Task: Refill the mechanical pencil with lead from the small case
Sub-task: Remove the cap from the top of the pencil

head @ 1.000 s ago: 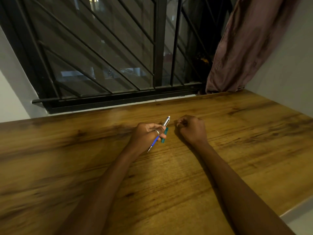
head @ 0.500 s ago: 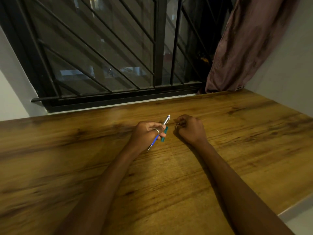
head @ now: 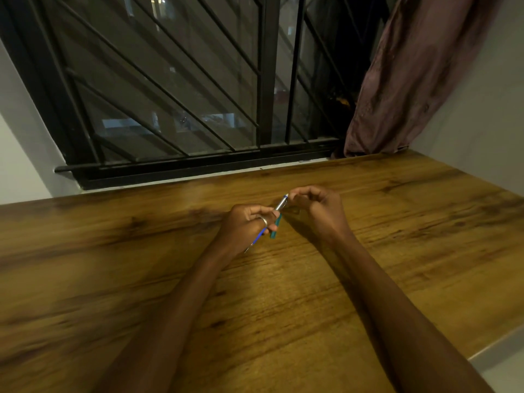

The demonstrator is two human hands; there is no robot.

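Observation:
My left hand (head: 245, 225) grips a blue mechanical pencil (head: 280, 205) with a silver upper end, tilted up and to the right. Under its fingers sits the small teal lead case (head: 275, 228), held in the same hand. My right hand (head: 317, 211) is raised beside the pencil's top end, thumb and forefinger pinched together right at its tip. Whatever they pinch is too small to make out. Both forearms rest low over the wooden table (head: 283, 293).
A barred window (head: 170, 95) runs along the table's far edge. A brownish curtain (head: 411, 75) hangs at the far right corner. A white wall (head: 482, 109) borders the right side, and the table's right edge (head: 496, 347) is near my right forearm.
My right hand has lifted off the table and moved left and up to the pencil's top end, its fist loosened into a pinch. My left hand has held still with the pencil and case.

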